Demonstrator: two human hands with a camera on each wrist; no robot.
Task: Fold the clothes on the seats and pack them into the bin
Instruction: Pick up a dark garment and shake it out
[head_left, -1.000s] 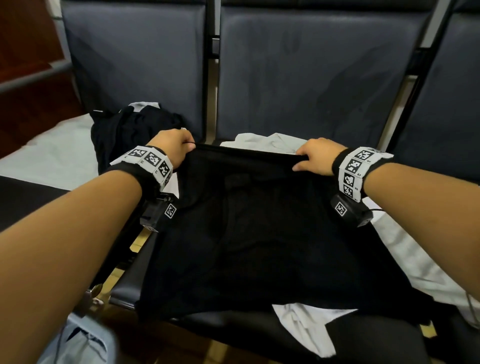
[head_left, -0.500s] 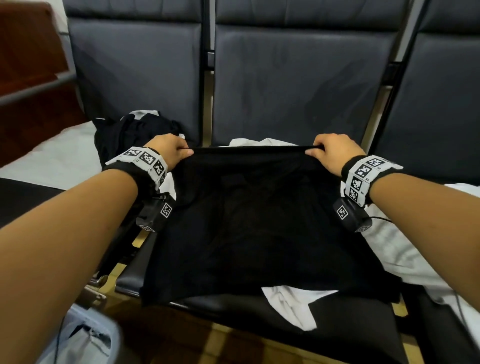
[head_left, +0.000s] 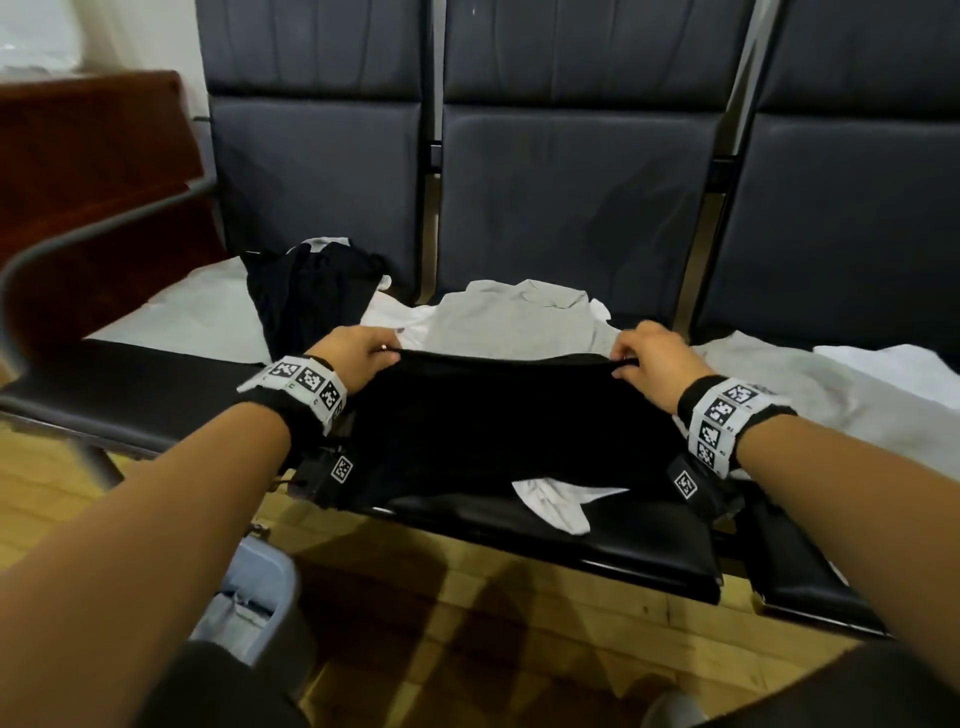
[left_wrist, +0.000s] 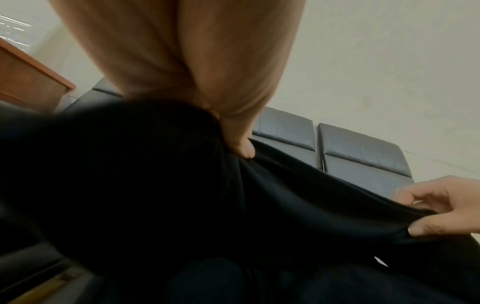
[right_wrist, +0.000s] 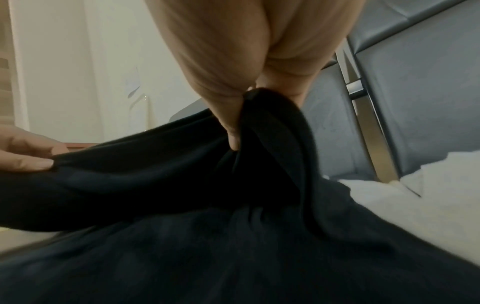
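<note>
Black garment (head_left: 498, 415): held lifted above middle seat (head_left: 597, 535), over grey shirt (head_left: 514, 322).
Left hand (head_left: 358, 348): far edge is pinched.
Right hand (head_left: 654, 353): far edge is pinched.
Bin (head_left: 260, 587): seen on floor, lower left.

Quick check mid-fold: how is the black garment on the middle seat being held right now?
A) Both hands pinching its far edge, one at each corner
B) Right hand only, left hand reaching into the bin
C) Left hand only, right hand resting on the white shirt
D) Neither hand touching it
A: the left hand and the right hand each pinch a far corner of the black garment, with the edge stretched between them.
</note>
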